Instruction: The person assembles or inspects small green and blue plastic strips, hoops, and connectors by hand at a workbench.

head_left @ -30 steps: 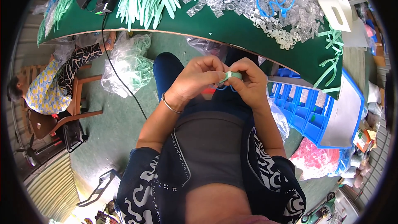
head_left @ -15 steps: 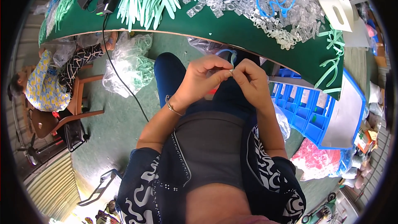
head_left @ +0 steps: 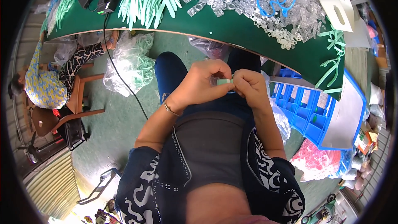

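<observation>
1. Left hand (head_left: 203, 82): thumb and fingers, bowed slightly apart around a short pale-green plastic strip (head_left: 224, 81), have hold of it; half a second ago they were pinched tighter.
2. Right hand (head_left: 252, 86): fingers curled nearly closed against the left fingertips; cannot tell what they grip.
3. The strip lies between the hands, above the lap; the blue loop upright above the fingertips earlier has gone from there.
4. A seated co-worker's patterned yellow-and-blue sleeve (head_left: 35, 59) now stretches toward the dark-green tabletop (head_left: 207, 25).

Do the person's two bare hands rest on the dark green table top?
No, the left hand, with a small pale green piece in its grip, meets the right hand above the dark blue trousers.
</observation>
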A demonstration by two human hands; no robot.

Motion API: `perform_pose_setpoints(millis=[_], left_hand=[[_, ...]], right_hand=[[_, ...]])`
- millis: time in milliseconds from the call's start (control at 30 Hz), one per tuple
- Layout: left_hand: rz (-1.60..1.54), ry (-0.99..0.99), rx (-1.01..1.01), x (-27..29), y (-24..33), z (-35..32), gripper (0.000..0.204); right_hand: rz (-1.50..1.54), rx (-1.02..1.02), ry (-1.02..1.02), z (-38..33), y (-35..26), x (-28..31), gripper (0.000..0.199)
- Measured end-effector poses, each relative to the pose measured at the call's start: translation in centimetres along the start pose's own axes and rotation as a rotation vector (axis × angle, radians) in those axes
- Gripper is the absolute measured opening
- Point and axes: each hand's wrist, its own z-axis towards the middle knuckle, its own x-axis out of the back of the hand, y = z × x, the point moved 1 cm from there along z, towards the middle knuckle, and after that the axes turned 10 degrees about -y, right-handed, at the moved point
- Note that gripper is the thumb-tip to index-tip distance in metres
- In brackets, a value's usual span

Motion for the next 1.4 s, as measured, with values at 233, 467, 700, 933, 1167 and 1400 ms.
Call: perform_pose_setpoints(millis=[233, 467, 700, 933, 1167, 1400], left_hand=[[-0.630, -0.080, 0.102, -0.2, 0.6, -0.6, 0.017], [-0.532, -0.093, 0.322, 0.6, 1.7, -0.3, 0.022], [-0.476, -0.126, 0.369, 1.0, 1.1, -0.3, 0.021], [-0.423, -0.122, 0.347, 1.3, 1.8, -0.6, 0.021], [-0.690, -0.104, 0.328, 1.1, 0.6, -1.2, 0.023], [-0.618, -0.100, 0.295, 2.0, 0.2, -1.5, 0.026]], right_hand=[[0.469, 0.243, -0.046, -0.5, 0.8, -1.5, 0.024], [0.465, 0.269, 0.067, -0.4, 0.2, -0.7, 0.023], [-0.222, 0.291, 0.216, -0.1, -0.6, 0.5, 0.017], [-0.783, 0.497, 0.141, 0.5, -2.0, 0.3, 0.029], [-0.248, 0.403, 0.149, 0.9, -0.6, -0.3, 0.022], [-0.195, 0.330, 0.052, 1.7, -1.3, -0.7, 0.024]])
